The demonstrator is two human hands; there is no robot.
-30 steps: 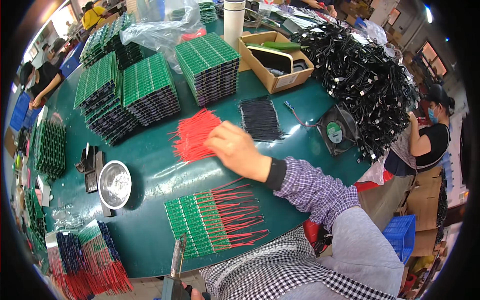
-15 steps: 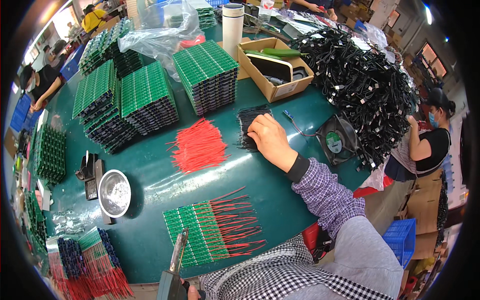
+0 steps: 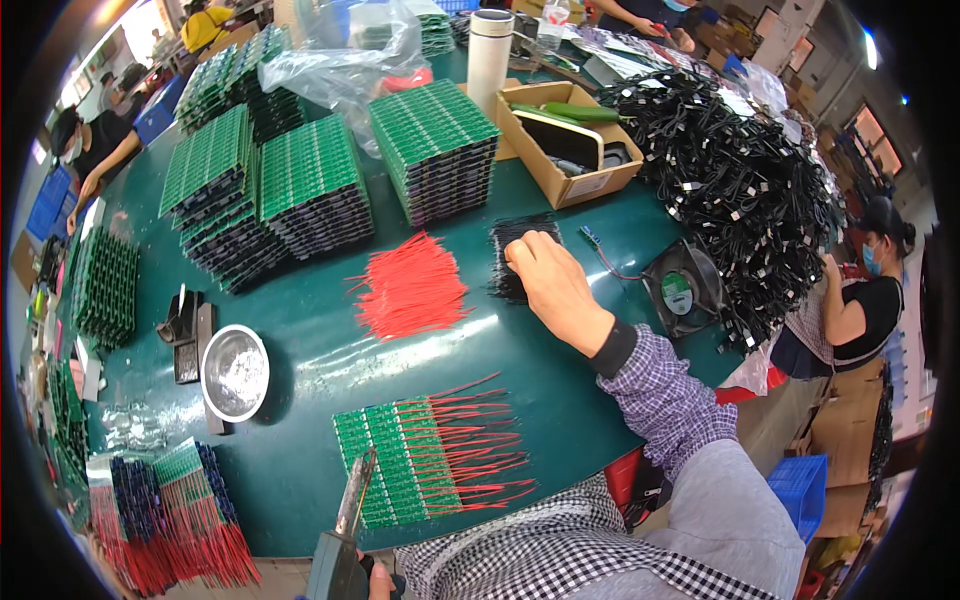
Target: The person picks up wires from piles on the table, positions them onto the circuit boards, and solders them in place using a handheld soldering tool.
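Shifted from red wires (image 3: 412,288) to black wires (image 3: 510,287) on the table (image 3: 560,410): my right hand (image 3: 555,287), fingers bunched, grip unclear. My left hand (image 3: 380,582) holds the soldering iron (image 3: 338,555). Wires look light, bendy; pinch one end.

A lamp (image 3: 870,50) glows at right, a window (image 3: 142,24) (seemingly) left.

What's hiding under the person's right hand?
Black wires! Some peek out beside and above the right hand, lying on the green table. The hand covers the others, so I can't see whether its fingertips are pinching any.
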